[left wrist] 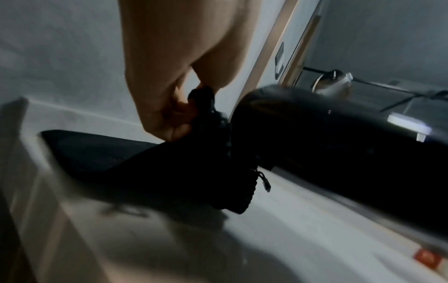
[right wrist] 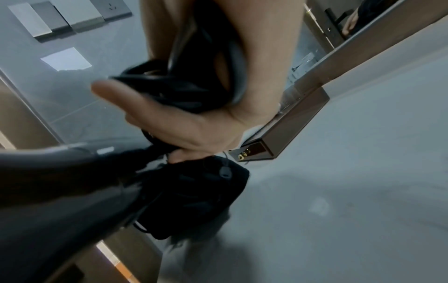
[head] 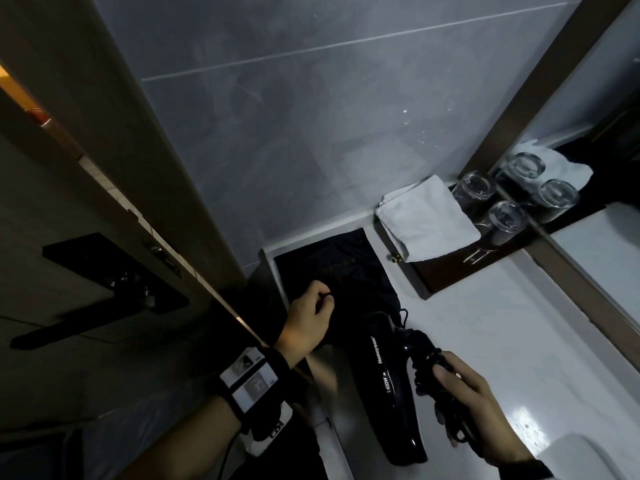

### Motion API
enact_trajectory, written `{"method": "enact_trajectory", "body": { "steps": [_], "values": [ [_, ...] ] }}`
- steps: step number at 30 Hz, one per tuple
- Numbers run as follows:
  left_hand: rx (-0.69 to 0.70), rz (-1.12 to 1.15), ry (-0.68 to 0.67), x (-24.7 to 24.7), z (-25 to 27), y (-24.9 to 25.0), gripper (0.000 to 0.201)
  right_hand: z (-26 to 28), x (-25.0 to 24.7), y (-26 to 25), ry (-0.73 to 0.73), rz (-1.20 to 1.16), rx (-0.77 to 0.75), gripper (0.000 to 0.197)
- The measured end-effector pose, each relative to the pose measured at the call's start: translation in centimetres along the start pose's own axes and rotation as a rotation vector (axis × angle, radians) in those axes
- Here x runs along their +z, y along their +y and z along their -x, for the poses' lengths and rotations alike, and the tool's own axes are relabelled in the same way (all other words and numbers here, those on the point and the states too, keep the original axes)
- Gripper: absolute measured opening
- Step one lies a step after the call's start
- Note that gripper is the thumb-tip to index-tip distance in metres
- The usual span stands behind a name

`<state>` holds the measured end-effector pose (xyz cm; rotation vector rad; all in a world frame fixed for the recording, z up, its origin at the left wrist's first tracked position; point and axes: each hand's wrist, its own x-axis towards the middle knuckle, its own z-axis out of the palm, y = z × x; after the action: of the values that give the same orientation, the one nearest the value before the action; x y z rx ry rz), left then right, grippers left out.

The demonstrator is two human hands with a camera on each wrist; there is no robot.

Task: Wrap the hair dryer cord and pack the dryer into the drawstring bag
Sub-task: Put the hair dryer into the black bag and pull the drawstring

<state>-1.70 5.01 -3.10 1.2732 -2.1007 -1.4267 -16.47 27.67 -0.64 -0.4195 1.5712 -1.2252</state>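
The black drawstring bag [head: 332, 271] lies flat on the white counter [head: 485, 341] against the wall. My left hand [head: 323, 299] pinches the gathered rim of its mouth and lifts it; the left wrist view shows the fingers [left wrist: 174, 118] curled on the bunched fabric [left wrist: 203, 99]. The black hair dryer [head: 388, 375] is held over the counter, its barrel end at the bag's mouth. My right hand [head: 446, 372] grips the dryer's handle together with the coiled black cord [right wrist: 194, 86]. A drawstring end [left wrist: 264, 181] hangs loose by the mouth.
A folded white towel [head: 426, 220] and upturned glasses [head: 474, 192] sit on a dark tray [head: 446, 278] at the back right, below the mirror. A wooden door frame [head: 156, 168] runs along the left. Wall sockets [right wrist: 72, 17] are on the tiled wall. The basin's rim [head: 571, 455] is near right.
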Motion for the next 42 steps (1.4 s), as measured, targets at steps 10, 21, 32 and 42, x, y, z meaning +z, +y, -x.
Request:
{"method": "enact_trajectory", "body": {
  "steps": [10, 21, 32, 42],
  "values": [
    [0.434, -0.049, -0.105, -0.1, 3.4, 1.8, 0.012, -2.2, 3.8, 0.5, 0.079, 0.035, -0.009, 0.014],
    [0.672, -0.378, -0.305, 1.4, 5.7, 3.6, 0.028, -4.7, 6.3, 1.6, 0.234, 0.149, -0.093, 0.057],
    [0.612, -0.593, -0.353, -2.6, 8.7, 0.3, 0.023, -5.7, 7.0, 2.1, 0.22, -0.244, 0.02, 0.04],
    [0.369, -0.658, -0.365, 0.0, 4.9, 0.8, 0.054, -5.2, 8.4, 3.1, 0.161, -0.062, 0.053, 0.065]
  ]
}}
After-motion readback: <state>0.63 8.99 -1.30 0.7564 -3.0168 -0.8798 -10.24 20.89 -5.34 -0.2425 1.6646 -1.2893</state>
